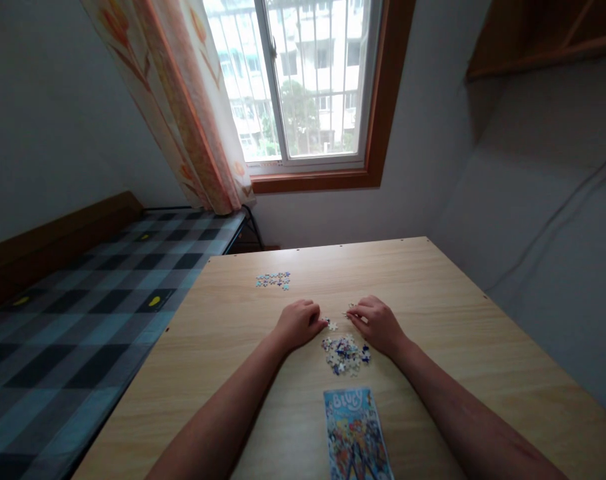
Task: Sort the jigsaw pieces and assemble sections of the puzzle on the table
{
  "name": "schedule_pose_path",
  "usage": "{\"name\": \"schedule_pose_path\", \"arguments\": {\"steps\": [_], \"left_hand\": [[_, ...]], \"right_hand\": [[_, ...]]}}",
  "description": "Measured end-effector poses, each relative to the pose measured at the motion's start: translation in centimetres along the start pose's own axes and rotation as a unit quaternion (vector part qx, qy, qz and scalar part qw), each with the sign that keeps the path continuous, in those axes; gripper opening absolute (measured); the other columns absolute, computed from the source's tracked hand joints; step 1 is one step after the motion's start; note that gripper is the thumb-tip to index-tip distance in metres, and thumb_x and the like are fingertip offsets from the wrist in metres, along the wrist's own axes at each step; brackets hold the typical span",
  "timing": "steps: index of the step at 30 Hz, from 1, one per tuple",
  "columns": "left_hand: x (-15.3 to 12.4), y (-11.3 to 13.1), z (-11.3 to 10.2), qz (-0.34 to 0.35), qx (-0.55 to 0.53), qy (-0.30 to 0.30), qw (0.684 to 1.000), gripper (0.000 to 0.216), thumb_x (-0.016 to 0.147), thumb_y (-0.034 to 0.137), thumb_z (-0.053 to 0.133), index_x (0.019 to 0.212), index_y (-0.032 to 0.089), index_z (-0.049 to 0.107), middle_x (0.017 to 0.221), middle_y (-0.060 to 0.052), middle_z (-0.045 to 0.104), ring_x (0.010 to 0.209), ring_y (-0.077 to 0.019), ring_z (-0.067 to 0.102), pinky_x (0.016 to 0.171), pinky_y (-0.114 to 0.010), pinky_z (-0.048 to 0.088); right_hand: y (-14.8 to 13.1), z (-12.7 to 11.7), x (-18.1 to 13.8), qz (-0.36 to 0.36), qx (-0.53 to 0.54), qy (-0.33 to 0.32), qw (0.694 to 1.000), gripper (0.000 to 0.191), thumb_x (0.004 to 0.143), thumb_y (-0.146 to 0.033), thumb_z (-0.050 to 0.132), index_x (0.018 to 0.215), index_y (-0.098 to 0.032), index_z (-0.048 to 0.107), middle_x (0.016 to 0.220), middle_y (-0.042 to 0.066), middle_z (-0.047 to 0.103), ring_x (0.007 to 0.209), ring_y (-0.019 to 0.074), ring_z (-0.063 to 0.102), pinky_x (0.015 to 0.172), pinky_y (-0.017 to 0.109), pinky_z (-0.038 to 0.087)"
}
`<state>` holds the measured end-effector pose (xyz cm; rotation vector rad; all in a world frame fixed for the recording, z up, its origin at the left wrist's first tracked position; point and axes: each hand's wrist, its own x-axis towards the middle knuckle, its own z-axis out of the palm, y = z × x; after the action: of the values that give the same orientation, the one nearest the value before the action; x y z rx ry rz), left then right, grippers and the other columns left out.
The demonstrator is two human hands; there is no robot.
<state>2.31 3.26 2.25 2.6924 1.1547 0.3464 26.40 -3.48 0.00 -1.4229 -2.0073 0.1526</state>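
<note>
My left hand (299, 325) rests on the table with its fingers curled together. A small jigsaw piece (333, 327) lies just off its thumb tip; what is between those fingers, if anything, is hidden. Opposite, my right hand (379, 325) pinches a light-coloured puzzle piece (350, 311) at its fingertips, close to the tabletop. Between my forearms lies a loose heap of puzzle pieces (345, 355), some pale and some dark blue. Farther off to the left, several pieces (273, 281) are laid out in rough rows.
A colourful picture sheet (357, 433) headed "Bluey" lies on the wooden table (223, 373) nearest me. A bed with a checked cover (83, 333) adjoins the left side. Behind are a curtain (183, 107) and a barred window (313, 87); a shelf (543, 40) hangs upper right.
</note>
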Motion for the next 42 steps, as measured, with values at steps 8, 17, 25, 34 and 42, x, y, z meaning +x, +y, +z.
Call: {"name": "schedule_pose_path", "arguments": {"steps": [8,17,25,34,42], "left_hand": [[-0.2,0.6,-0.4,0.017,-0.084,0.016,0.996,0.027,0.087,0.041,0.064,0.108,0.025,0.068,0.101,-0.004,0.066,0.08,-0.0166,0.062,0.075,-0.029,0.046],[-0.3,2.2,-0.5,0.075,-0.009,-0.014,0.997,0.032,0.098,0.037,0.047,0.115,0.032,0.073,0.099,-0.006,0.062,0.084,-0.0179,0.06,0.078,-0.03,0.046],[-0.6,-1.1,-1.9,0.003,0.027,0.014,1.0,0.022,0.093,0.034,0.056,0.091,0.026,0.077,0.096,-0.005,0.066,0.086,-0.0179,0.061,0.076,-0.029,0.045],[-1.7,-6.2,-4.0,-0.116,0.074,0.03,0.99,0.018,0.086,0.037,0.063,0.081,0.023,0.075,0.092,-0.003,0.07,0.08,-0.0177,0.062,0.071,-0.028,0.043],[-2.2,-9.6,-3.8,-0.177,0.092,0.07,0.977,0.024,0.091,0.037,0.057,0.09,0.025,0.078,0.097,-0.003,0.071,0.081,-0.0178,0.064,0.07,-0.027,0.044]], "right_hand": [[-0.9,0.8,1.0,-0.029,-0.074,0.0,0.997,0.021,0.095,-0.029,0.058,0.086,-0.025,0.076,0.095,0.007,0.065,0.096,0.0205,0.05,0.089,0.033,0.041],[0.4,-0.2,0.6,0.035,-0.018,0.113,0.993,0.024,0.095,-0.028,0.053,0.106,-0.023,0.074,0.11,0.008,0.066,0.106,0.0216,0.055,0.098,0.037,0.041],[2.4,-0.8,0.1,0.074,0.024,0.205,0.976,0.024,0.093,-0.025,0.05,0.097,-0.019,0.073,0.093,0.007,0.069,0.094,0.0206,0.058,0.09,0.035,0.044],[3.2,-0.5,-0.2,0.046,0.021,0.236,0.97,0.019,0.091,-0.021,0.053,0.093,-0.02,0.072,0.091,0.004,0.069,0.092,0.0194,0.059,0.088,0.035,0.045],[2.8,-0.4,-0.2,0.045,0.023,0.229,0.972,0.018,0.091,-0.021,0.054,0.093,-0.02,0.072,0.092,0.004,0.068,0.092,0.02,0.059,0.088,0.035,0.046]]}}
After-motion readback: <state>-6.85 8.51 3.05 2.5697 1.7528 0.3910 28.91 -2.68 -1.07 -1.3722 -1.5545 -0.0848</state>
